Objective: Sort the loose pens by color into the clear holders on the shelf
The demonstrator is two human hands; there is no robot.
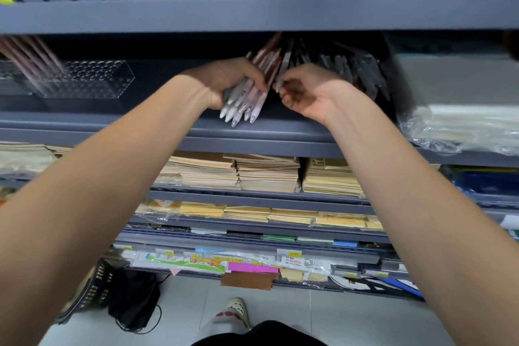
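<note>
My left hand [224, 81] grips a bundle of pale pink and white pens [247, 101], tips pointing down toward the shelf edge [252, 132]. My right hand [303, 90] pinches a single grey pen [283, 70] right beside that bundle. Behind my right hand, several dark grey pens [362, 73] stand tilted, their holder blurred. A clear holder [92, 78] with many round holes sits at the left of the same shelf, with several pinkish pens [31, 59] leaning in its left part.
The shelf above [252, 11] overhangs low over the pens. A plastic-wrapped pack [463, 126] lies at the right of the shelf. Stacks of notebooks [238, 171] fill the shelves below. A black basket [95, 289] stands on the floor at lower left.
</note>
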